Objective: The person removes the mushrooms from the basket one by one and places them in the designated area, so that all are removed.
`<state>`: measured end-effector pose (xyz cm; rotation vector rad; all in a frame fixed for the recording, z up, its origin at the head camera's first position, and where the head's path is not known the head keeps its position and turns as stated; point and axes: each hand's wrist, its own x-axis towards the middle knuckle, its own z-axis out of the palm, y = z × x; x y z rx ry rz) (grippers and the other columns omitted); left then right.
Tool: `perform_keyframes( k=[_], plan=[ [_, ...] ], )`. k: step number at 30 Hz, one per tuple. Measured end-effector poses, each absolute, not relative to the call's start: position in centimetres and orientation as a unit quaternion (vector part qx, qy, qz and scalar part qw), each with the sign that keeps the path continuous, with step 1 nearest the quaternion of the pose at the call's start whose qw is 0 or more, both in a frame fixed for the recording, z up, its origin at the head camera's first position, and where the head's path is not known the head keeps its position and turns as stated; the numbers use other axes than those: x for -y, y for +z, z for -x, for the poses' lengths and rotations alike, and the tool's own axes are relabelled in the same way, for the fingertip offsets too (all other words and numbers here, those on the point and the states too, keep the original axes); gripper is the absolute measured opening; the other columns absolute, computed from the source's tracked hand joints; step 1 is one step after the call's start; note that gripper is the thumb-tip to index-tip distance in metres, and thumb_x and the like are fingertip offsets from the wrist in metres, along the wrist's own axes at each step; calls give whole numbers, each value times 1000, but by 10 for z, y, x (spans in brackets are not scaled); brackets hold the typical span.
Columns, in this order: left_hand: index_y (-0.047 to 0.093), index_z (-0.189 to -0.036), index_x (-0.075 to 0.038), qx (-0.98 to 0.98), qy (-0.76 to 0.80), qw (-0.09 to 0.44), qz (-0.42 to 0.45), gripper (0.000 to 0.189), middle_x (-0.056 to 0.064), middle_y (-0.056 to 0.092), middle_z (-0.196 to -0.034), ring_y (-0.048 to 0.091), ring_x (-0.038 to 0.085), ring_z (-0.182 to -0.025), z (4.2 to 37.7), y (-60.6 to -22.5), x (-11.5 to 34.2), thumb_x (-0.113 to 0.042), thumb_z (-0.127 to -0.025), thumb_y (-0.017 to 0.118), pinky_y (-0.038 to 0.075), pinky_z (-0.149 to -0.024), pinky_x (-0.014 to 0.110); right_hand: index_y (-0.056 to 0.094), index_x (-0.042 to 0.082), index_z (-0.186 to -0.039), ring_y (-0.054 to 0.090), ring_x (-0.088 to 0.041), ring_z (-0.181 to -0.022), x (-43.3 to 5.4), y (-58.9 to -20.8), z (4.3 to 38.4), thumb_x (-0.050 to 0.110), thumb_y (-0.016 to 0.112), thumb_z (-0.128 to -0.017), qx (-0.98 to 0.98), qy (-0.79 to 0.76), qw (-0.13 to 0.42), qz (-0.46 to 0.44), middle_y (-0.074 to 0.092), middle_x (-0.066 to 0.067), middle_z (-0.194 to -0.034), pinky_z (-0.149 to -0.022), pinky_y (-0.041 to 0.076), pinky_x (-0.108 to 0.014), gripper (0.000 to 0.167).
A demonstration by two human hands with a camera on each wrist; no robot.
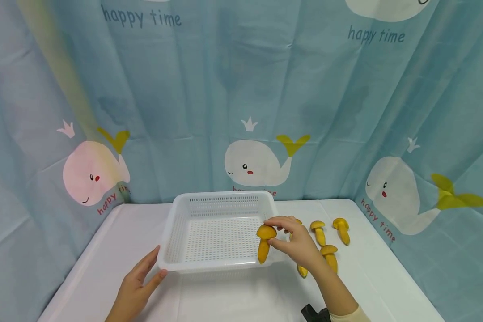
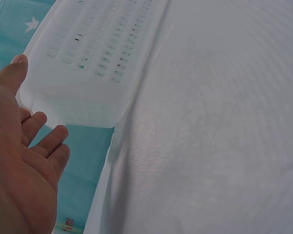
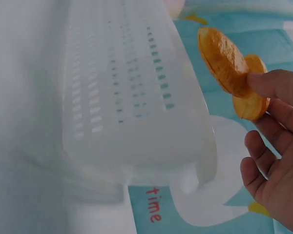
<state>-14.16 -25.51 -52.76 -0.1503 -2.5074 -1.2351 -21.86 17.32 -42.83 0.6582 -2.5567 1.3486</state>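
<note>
My right hand point(image 1: 299, 243) pinches a yellow mushroom point(image 1: 263, 250) between thumb and fingers, above the right front corner of the white plastic basket point(image 1: 201, 267). The mushroom hangs cap up, stem down in the head view; in the right wrist view its orange-yellow cap and stem point(image 3: 224, 63) show beside the basket's outer wall point(image 3: 132, 151). My left hand point(image 1: 134, 284) is at the basket's left front corner, thumb and fingers spread at the rim. Seen from the left wrist, the hand point(image 2: 24, 161) has loosely bent fingers beside the basket's end point(image 2: 73, 105).
Several more yellow mushrooms lie on the white table point(image 1: 225, 297) right of the basket, among them one at the far right point(image 1: 341, 230) and one nearer point(image 1: 329, 257); my right hand and forearm partly cover some. A blue curtain point(image 1: 197, 89) with whale prints hangs behind the table.
</note>
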Motion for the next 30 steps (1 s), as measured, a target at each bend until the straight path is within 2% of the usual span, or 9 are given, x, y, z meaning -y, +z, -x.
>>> perform_keyframes(
  k=[3,7,10,14,18,23,30],
  plan=[
    [43,-157,-22,885,-431,168,48,66,9,49,-156,42,-8,-132,141,-527,255,-33,-98,71,36,-97,-1,72,36,-121,56,-16,-105,-182,-430,219,20,86,-85,862,447,101,-218,68,20,-122,-86,51,-35,42],
    [43,-157,-22,891,-423,160,37,67,8,49,-156,52,19,-137,140,-524,254,-35,-98,71,41,-98,5,72,34,-122,56,-18,-105,-192,-429,218,19,86,-85,858,451,101,-223,69,17,-122,-85,50,-28,42],
    [44,-157,-21,889,-428,161,38,67,7,48,-156,50,7,-136,139,-523,253,-34,-98,72,42,-97,5,72,34,-122,55,-16,-103,-200,-428,216,20,85,-86,861,447,96,-224,68,17,-120,-86,49,-27,41],
    [45,-156,-22,884,-434,168,48,65,7,49,-156,36,-18,-126,139,-525,253,-31,-97,72,42,-95,4,72,31,-123,55,-16,-102,-212,-429,211,20,85,-86,866,439,93,-220,68,17,-121,-87,47,-27,40],
    [44,-157,-23,887,-427,168,46,66,6,48,-156,36,-17,-127,141,-527,253,-33,-97,72,41,-96,4,71,30,-124,56,-19,-105,-223,-430,207,22,85,-86,865,440,99,-219,68,15,-124,-88,46,-27,41],
    [43,-157,-25,892,-419,163,37,67,3,48,-156,34,-18,-127,143,-527,254,-38,-97,71,39,-96,2,71,28,-126,54,-13,-104,-234,-429,208,23,84,-87,860,447,103,-222,68,14,-125,-88,45,-26,41],
    [44,-157,-22,891,-420,168,46,67,9,49,-156,42,-7,-132,141,-528,255,-35,-98,71,39,-96,2,70,27,-128,55,-13,-106,-242,-428,210,23,82,-89,874,425,110,-207,67,16,-124,-89,49,-24,40]
  ],
)
